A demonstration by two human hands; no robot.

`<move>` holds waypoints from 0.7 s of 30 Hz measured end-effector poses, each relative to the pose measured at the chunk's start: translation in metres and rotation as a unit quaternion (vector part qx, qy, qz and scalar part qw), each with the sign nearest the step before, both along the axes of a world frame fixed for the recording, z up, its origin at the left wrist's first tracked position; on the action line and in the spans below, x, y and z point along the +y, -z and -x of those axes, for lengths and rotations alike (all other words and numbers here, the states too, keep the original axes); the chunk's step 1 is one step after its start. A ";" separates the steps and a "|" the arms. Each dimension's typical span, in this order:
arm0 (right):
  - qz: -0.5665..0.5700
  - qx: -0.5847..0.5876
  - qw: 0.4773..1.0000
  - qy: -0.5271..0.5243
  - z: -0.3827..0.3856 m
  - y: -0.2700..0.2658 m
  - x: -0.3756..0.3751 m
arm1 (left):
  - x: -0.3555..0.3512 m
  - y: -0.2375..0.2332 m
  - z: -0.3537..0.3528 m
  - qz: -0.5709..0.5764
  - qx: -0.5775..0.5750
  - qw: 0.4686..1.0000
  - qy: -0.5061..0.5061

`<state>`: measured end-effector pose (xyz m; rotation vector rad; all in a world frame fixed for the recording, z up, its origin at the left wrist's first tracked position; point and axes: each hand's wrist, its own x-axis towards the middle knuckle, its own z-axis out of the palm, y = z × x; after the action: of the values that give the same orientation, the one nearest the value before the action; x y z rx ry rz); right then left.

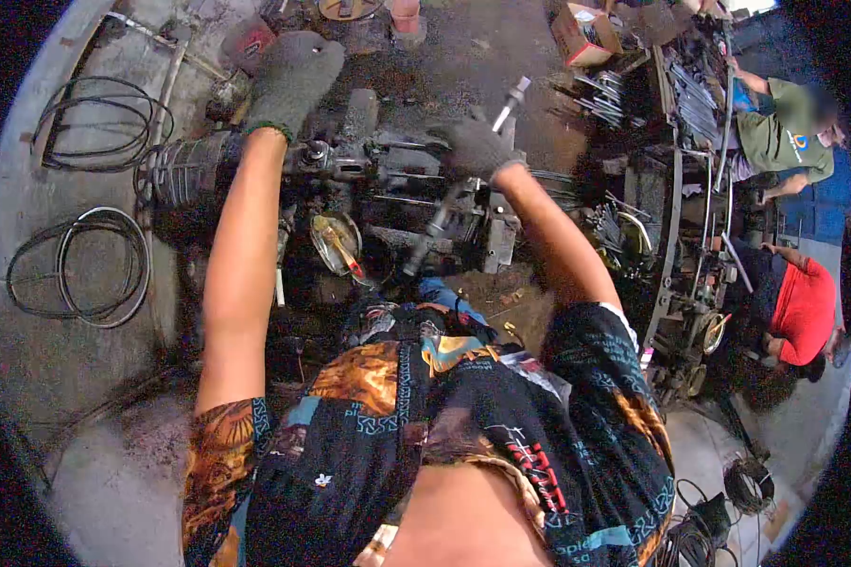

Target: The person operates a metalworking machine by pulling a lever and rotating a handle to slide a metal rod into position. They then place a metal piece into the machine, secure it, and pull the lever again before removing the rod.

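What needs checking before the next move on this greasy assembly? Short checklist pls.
1. Both hands gloved, left hand and right hand: ok.
2. Right hand's grip closed around the metal tool: ok.
3. Tool's working end seated on a fastener: cannot tell, the glove hides it.
4. Left hand's hold, up past the ribbed boot: cannot tell what it presses on.
5. Assembly clamped or fixed down: cannot tell.
6. Co-worker in green and co-worker in red are apart from the hands, off to the right: ok.
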<state>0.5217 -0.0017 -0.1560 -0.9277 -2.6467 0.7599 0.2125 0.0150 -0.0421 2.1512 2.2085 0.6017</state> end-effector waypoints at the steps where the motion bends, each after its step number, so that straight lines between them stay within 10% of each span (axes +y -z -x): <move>1: 0.029 -0.093 0.995 0.013 -0.016 0.004 0.002 | -0.001 -0.001 -0.001 0.010 -0.012 1.000 0.023; 8: 0.319 -0.247 0.903 0.149 -0.066 -0.015 -0.061 | 0.002 0.006 -0.003 -0.045 0.020 0.995 0.083; 9: 0.350 -0.115 0.926 0.079 -0.069 -0.018 -0.076 | 0.004 0.014 0.000 -0.044 0.017 0.995 0.085; 11: 0.263 -0.064 0.960 -0.078 -0.062 0.038 -0.088 | 0.013 0.031 0.007 -0.096 0.010 0.991 0.089; 14: 0.215 0.083 0.973 0.009 -0.012 0.006 -0.095 | 0.002 0.011 -0.008 -0.097 -0.062 0.992 0.052; 21: -0.005 -0.015 0.998 0.063 -0.012 -0.001 -0.029 | 0.002 0.001 -0.015 -0.059 -0.069 0.995 0.035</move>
<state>0.5340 -0.0310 -0.1547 -1.1008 -2.5853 0.7078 0.2270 0.0174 -0.0430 2.1557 2.0669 0.8689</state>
